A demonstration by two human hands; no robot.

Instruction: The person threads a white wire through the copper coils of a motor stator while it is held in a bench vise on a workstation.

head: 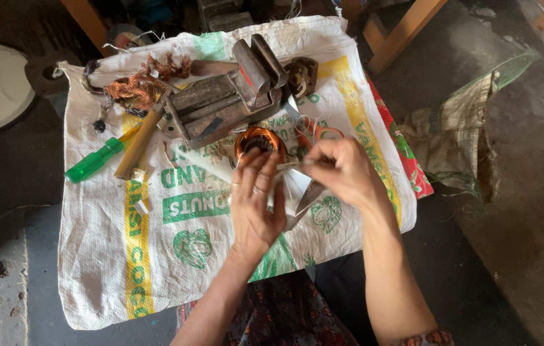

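At mid-frame my left hand (256, 202) steadies a white paper strip (288, 168), fingers flat along it, while my right hand (342, 168) pinches its end beside the copper coil (259, 142). I think pulling too hard could tear it.

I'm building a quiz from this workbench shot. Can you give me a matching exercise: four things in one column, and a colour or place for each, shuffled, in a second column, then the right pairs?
Things:
1. screwdriver handle
2. bench vise
3. copper coil
4. loose copper wire tangle

Descriptions:
A. grey metal, in the middle of the sack's far part
B. bright green, at the sack's left edge
C. round, just beyond the left hand's fingertips
D. at the sack's far left corner

Pairs: 1-B, 2-A, 3-C, 4-D

All lie on the printed woven sack.
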